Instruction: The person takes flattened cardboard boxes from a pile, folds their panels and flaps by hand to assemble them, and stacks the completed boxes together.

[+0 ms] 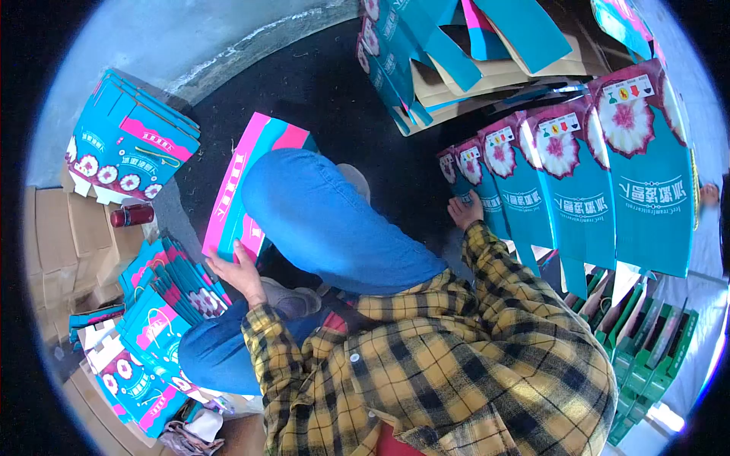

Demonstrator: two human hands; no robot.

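A teal and pink cardboard carton (232,178) stands tilted by my bent knee, which hides part of it. My left hand (239,273) grips its near lower end, thumb on the side face and fingers along the edge. On the right, my right hand (465,212) rests against the nearest end of a row of upright teal cartons (582,190) printed with pink-rimmed white fruit. Its fingers and thumb are apart; whether they press on the end carton I cannot tell.
Flattened cartons lie stacked at left (133,140), with more folded cartons (156,327) below. A dark red cylinder (131,216) sits between them, near brown boxes (72,228). Open-flapped teal cartons (456,57) stand at the top. Green crates (646,349) are at lower right.
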